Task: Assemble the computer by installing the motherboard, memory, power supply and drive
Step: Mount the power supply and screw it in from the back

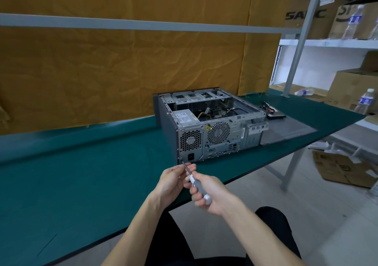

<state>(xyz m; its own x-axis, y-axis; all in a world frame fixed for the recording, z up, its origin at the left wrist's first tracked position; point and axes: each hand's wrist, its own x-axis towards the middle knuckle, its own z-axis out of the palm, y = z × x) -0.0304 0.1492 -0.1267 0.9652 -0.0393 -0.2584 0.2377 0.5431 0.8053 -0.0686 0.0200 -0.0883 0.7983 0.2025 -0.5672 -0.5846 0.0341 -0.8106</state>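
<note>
My right hand (210, 192) is wrapped around the grey-and-white handle of a slim screwdriver (195, 182), fingers curled tight on the grip, with the rounded white cap poking out near my palm. My left hand (173, 178) pinches the thin metal shaft between fingertips and thumb, steadying it just behind the tip. The tip points up and away from me, touching or almost touching the lower left corner of the rear panel of the open grey metal computer case (210, 122), close by the black power socket. The case lies on its side on the dark green worktop (81, 173), just beyond both hands, its open top showing a silver power supply box (183, 116) with a white label at the near left, and black and yellow cables further in. Behind the case to the right, a flat black drive (276, 115) with loose cables on top rests on the worktop, well apart from my hands.
</note>
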